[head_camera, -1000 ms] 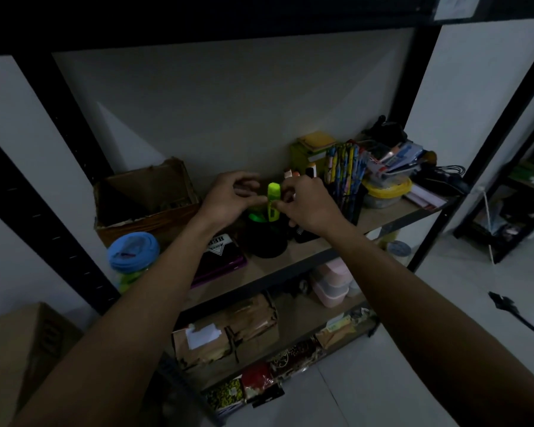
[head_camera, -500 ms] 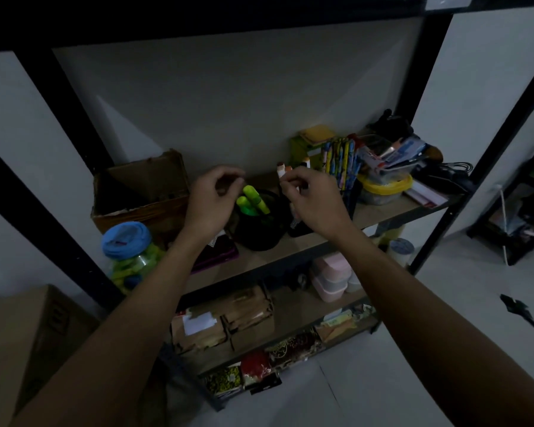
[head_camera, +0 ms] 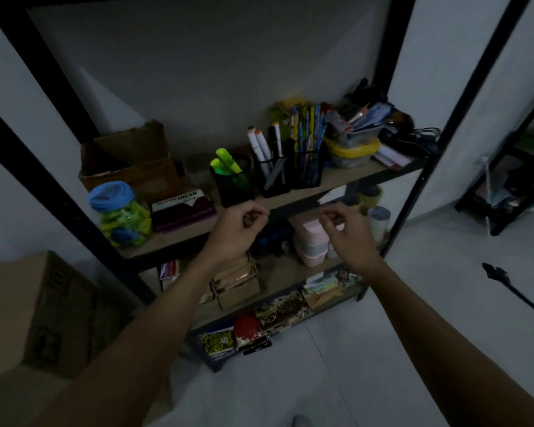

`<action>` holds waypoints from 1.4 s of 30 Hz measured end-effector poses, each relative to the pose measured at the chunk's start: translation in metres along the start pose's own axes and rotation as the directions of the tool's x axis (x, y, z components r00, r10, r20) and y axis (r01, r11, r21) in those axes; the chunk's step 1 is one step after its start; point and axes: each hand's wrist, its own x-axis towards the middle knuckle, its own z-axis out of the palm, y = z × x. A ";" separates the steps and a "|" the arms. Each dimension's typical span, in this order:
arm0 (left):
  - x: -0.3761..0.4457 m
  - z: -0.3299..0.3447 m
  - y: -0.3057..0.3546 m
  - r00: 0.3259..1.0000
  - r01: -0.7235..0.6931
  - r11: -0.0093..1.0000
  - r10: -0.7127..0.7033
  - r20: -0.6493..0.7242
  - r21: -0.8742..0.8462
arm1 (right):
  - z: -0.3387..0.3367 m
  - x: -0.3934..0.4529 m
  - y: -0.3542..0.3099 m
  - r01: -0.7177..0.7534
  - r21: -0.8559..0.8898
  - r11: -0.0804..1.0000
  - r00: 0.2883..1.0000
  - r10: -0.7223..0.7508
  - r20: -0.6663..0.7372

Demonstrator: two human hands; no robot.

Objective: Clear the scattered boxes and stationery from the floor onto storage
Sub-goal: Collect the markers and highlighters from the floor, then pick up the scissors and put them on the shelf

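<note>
Both hands hang in front of the rack just below the edge of the shelf that carries the stationery; the left hand and the right hand each have loosely curled fingers with nothing between them, and neither touches anything. Two green highlighters stand tilted in a round black cup, and just beside it white markers lean in a black mesh holder, both well back on the shelf. By my reading the step of dropping pens into their holders is finished and the hands are free for another load. Next comes turning down to the floor for whatever boxes or stationery are left there; none show here, so how much is left I cannot tell
</note>
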 end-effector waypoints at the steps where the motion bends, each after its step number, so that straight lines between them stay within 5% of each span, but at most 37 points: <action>1: -0.007 0.007 0.000 0.999 0.007 1.000 -0.007 0.035 0.011 | -0.006 -0.013 0.007 -0.041 -0.020 0.999 0.999 0.041 -0.011; 7: -0.051 0.046 -0.010 0.975 -0.016 0.997 -0.002 0.221 0.079 | -0.046 -0.108 0.038 -0.211 -0.077 0.975 0.957 0.189 -0.221; 22: -0.117 0.157 0.024 0.909 -0.027 0.999 0.032 0.417 -0.019 | -0.127 -0.275 0.118 -0.604 -0.090 0.792 0.763 0.541 -0.354; 33: -0.184 0.361 0.020 0.785 -0.099 0.994 0.057 0.616 0.034 | -0.166 -0.471 0.258 -0.801 -0.086 0.593 0.570 0.708 -0.417; 42: -0.281 0.545 -0.040 0.745 -0.108 0.988 0.009 0.667 0.107 | -0.154 -0.621 0.415 -0.815 -0.102 0.571 0.565 0.743 -0.359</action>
